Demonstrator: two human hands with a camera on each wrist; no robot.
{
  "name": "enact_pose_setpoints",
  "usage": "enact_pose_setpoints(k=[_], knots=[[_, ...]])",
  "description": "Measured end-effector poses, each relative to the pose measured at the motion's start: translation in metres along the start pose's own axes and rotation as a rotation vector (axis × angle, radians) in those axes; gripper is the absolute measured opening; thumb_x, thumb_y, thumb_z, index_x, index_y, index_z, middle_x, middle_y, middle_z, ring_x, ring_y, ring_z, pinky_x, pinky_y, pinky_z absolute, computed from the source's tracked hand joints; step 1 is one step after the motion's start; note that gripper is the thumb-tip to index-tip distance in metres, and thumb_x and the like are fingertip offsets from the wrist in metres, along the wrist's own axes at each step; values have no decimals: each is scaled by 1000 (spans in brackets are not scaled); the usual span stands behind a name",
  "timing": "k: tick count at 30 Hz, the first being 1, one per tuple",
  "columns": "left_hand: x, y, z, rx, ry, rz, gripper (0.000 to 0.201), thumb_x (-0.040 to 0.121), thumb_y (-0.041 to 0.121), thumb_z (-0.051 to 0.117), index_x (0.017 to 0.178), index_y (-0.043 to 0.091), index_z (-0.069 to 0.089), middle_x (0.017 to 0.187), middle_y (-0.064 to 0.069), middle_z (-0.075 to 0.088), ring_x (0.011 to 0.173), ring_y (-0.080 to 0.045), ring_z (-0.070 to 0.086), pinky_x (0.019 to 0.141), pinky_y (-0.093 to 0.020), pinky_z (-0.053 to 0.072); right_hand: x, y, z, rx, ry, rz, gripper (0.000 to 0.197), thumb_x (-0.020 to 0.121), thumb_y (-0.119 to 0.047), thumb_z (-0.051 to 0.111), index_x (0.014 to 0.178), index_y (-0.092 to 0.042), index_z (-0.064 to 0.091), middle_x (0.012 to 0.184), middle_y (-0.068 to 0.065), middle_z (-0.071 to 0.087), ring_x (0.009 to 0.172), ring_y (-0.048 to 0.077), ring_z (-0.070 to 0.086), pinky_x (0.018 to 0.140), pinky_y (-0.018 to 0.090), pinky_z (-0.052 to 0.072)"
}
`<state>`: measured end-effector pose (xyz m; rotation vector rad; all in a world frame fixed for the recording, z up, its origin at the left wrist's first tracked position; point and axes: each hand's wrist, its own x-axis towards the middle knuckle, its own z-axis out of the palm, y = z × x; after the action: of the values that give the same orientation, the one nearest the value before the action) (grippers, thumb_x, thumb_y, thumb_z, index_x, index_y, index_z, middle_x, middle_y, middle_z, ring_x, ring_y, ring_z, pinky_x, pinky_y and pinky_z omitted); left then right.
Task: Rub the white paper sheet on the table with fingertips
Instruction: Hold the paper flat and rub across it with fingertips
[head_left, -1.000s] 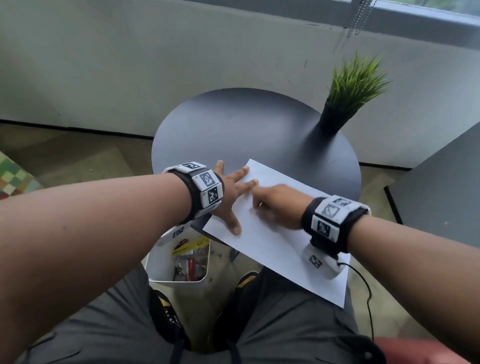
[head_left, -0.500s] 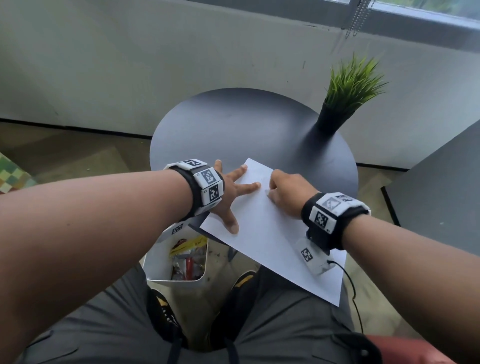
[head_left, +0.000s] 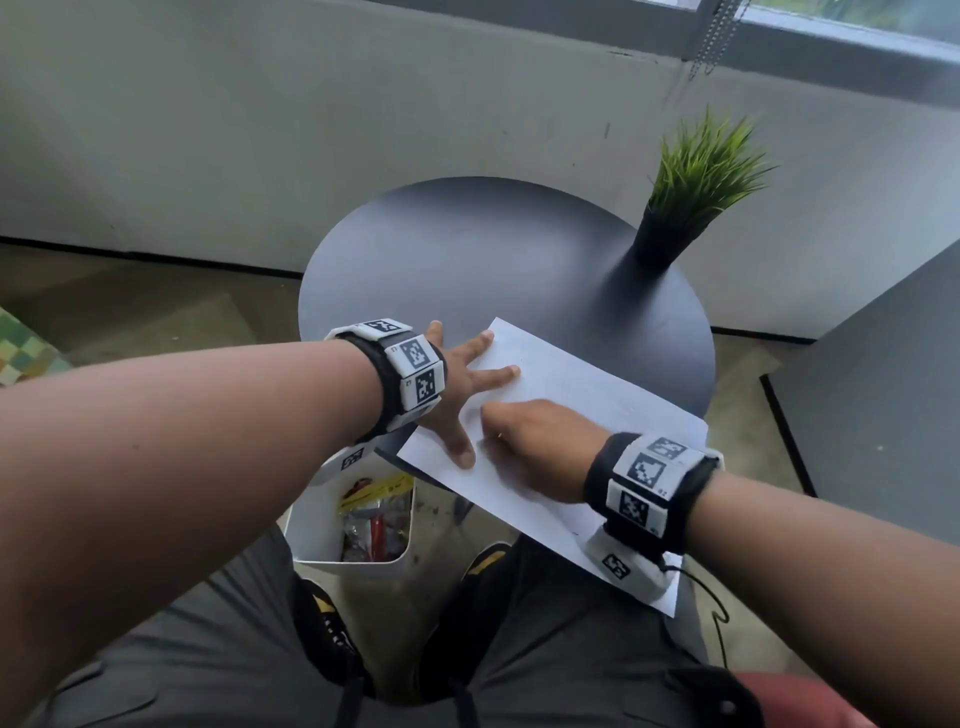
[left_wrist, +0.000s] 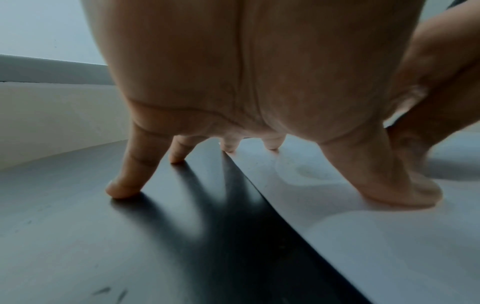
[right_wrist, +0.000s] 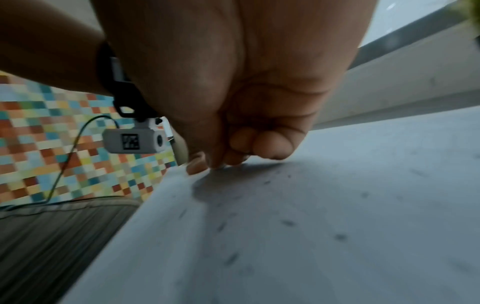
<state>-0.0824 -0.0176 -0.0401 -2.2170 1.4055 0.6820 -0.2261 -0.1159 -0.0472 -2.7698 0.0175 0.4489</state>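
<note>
Nearest the camera are the person's grey-trousered legs (head_left: 545, 649), with a white bin (head_left: 353, 540) of mixed scraps on the floor between the knees and the round dark surface (head_left: 467, 249). The white paper sheet (head_left: 587, 395) lies at the near right part of that surface, set at an angle, its near end overhanging the rim above the lap

The right hand (head_left: 535, 447) sits on the middle of the sheet with its fingers curled under; in the right wrist view the bent fingertips (right_wrist: 270, 148) press down on the paper near its near edge and grip nothing. A banded wrist unit with black-and-white markers (head_left: 649, 483) sits behind it, a thin cable trailing off toward the lap

Just beyond and to the left, the left hand (head_left: 457, 384) is spread flat with straight fingers, straddling the sheet's left edge. The left wrist view shows the thumb (left_wrist: 389, 185) and two fingertips pressing on the paper, while the little finger (left_wrist: 130, 174) and the next one rest on the bare dark surface beside the edge. It holds nothing, only pins the sheet down. The two hands are close together, the right one's knuckles near the left thumb

Farther off, at the far right rim of the surface, stands a small green grass-like plant in a dark pot (head_left: 670, 234), well apart from the sheet. Behind everything runs a pale wall (head_left: 311, 130) under a window ledge, and a beaded cord (head_left: 711, 36) hangs at upper right
</note>
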Motion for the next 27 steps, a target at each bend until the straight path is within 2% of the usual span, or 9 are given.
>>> enact_pose_setpoints(k=[2, 6, 7, 9, 12, 17, 21, 24, 27], knots=[[-1, 1, 0, 3, -3, -2, 124, 59, 82, 70, 145, 61, -17, 162, 10, -25, 143, -53, 0, 112, -65, 27, -1, 8, -4, 2, -42, -61, 6, 93, -24, 50, 97, -19, 51, 91, 3, 61, 81, 25, 52, 69, 32, 41], [0, 0, 0, -5, 1, 3, 123, 59, 84, 69, 144, 62, -16, 163, 8, -23, 141, -52, 4, 110, -65, 29, 10, 50, -25, -65, 112, 281, 14, 95, -31, 48, 98, -17, 46, 99, 9, 62, 88, 32, 57, 68, 33, 42], [1, -1, 0, -4, 0, 2, 123, 59, 84, 69, 144, 62, -16, 163, 8, -23, 141, -52, 5, 110, -65, 29, 10, 48, -23, -100, 131, 287, 14, 96, -30, 45, 99, -17, 44, 99, 10, 60, 89, 33, 57, 67, 33, 39], [1, -1, -1, -3, -4, 2, 123, 60, 82, 71, 145, 62, -15, 163, 8, -24, 142, -52, 2, 110, -66, 28, 4, 26, -14, -119, 88, 154, 8, 98, -27, 41, 100, -19, 42, 96, 6, 56, 92, 32, 55, 69, 31, 34], [-1, -1, -2, 15, -14, -1, 124, 59, 82, 71, 144, 63, -17, 163, 7, -25, 142, -53, 3, 111, -66, 28, -12, 10, -5, -88, -56, -57, 12, 98, -27, 42, 93, -17, 42, 88, 2, 54, 83, 29, 51, 70, 37, 40], [-2, 2, -9, 14, -37, -2, 122, 61, 81, 71, 145, 62, -16, 163, 3, -24, 143, -49, 4, 110, -65, 30, 1, 56, -31, 1, 81, 333, 18, 95, -35, 50, 97, -18, 49, 92, 8, 60, 82, 30, 57, 69, 36, 49], [-5, 15, -8, 22, 22, 14, 131, 61, 82, 70, 156, 40, -10, 165, 0, -19, 151, -36, -10, 115, -63, 18, 5, 56, -27, 23, 81, 389, 19, 95, -39, 47, 96, -20, 46, 93, 8, 58, 82, 31, 57, 73, 38, 51], [-7, 21, 5, -48, 80, 7, 137, 56, 90, 63, 157, 34, -10, 165, 0, -17, 152, -33, -11, 117, -64, 15, 4, 48, -22, -31, 121, 351, 20, 96, -35, 45, 100, -15, 44, 100, 12, 61, 88, 33, 56, 72, 36, 46], [-5, 19, 9, -62, 105, 11, 139, 54, 90, 65, 157, 33, -9, 165, -2, -17, 152, -34, -10, 115, -67, 11, -3, 22, -10, -112, 75, 110, 18, 98, -31, 41, 106, -15, 42, 104, 13, 61, 92, 34, 56, 70, 34, 38]])
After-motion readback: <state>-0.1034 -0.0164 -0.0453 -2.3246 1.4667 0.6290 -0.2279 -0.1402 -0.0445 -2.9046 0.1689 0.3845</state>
